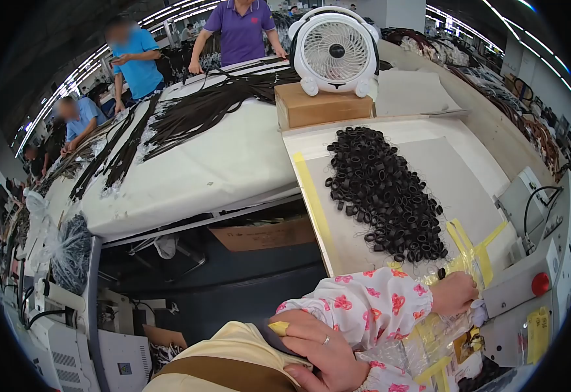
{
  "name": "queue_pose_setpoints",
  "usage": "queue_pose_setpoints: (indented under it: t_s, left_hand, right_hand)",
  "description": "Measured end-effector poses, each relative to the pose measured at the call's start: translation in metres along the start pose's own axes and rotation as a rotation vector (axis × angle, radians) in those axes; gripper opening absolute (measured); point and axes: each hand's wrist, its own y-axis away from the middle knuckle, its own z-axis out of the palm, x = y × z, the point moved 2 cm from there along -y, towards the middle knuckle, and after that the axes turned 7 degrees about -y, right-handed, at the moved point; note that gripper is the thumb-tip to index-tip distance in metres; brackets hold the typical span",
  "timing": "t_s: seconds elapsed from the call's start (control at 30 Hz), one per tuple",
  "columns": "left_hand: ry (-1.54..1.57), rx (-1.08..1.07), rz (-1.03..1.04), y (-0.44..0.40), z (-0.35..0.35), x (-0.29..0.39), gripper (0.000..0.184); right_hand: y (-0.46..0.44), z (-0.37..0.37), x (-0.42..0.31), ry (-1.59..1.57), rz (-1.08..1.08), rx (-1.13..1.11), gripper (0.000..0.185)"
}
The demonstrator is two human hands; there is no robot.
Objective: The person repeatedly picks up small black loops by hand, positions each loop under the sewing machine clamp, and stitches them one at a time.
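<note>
My left hand (pixel 455 292) reaches across to the right, at the front of a grey machine (pixel 517 287). Its fingers curl downward, and what they hold, if anything, is hidden. One small black loop (pixel 442 272) lies beside its knuckles. Close to my body, my right hand (pixel 324 343) lies over dark grey cloth (pixel 273 338), against the left sleeve (pixel 357 307). Its fingers are stretched out with the thumb apart. A ring and a yellow wrap (pixel 279 327) show on its fingers. Many black loops (pixel 380 193) with thin threads lie heaped on the board (pixel 357 258) ahead.
A white fan (pixel 337 50) stands on a cardboard box (pixel 324 106) behind the heap. Dark strips (pixel 213 108) cover part of the long white table (pixel 233 153), where several people work. The machine has a red button (pixel 540 283). Yellow tape (pixel 313 202) edges the board.
</note>
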Motion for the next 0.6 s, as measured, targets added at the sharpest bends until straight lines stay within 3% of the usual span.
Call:
queue_pose_setpoints:
  t_s: [0.03, 0.1, 0.23, 0.33, 0.4, 0.43, 0.5, 0.6]
  left_hand:
    - [0.006, -0.013, -0.013, 0.0, 0.0, -0.001, 0.008]
    - [0.01, -0.025, -0.024, 0.001, 0.0, -0.002, 0.008]
    - [0.021, -0.015, -0.018, 0.001, 0.003, -0.002, 0.007]
    - [0.05, -0.01, -0.052, 0.001, 0.006, -0.005, 0.008]
    - [0.059, -0.016, -0.076, 0.001, 0.007, -0.004, 0.008]
    - [0.073, -0.006, -0.076, 0.001, 0.004, -0.003, 0.009]
    - [0.089, 0.004, -0.076, 0.002, 0.001, -0.001, 0.009]
    - [0.11, -0.016, -0.063, 0.003, -0.001, -0.002, 0.009]
  right_hand:
    - [-0.003, -0.003, -0.003, -0.002, 0.001, -0.003, 0.03]
    - [-0.009, -0.008, -0.008, -0.005, 0.223, -0.116, 0.026]
    - [0.004, -0.012, 0.002, -0.076, 0.22, -0.087, 0.025]
    - [0.039, -0.011, 0.017, 0.015, 0.362, -0.205, 0.025]
    - [0.06, -0.011, 0.027, 0.082, 0.396, -0.265, 0.036]
    - [0.045, -0.011, 0.022, 0.083, 0.395, -0.266, 0.036]
    - [0.009, -0.012, 0.004, 0.076, 0.161, -0.164, 0.029]
    - [-0.001, -0.004, -0.004, 0.172, 0.173, -0.009, 0.029]
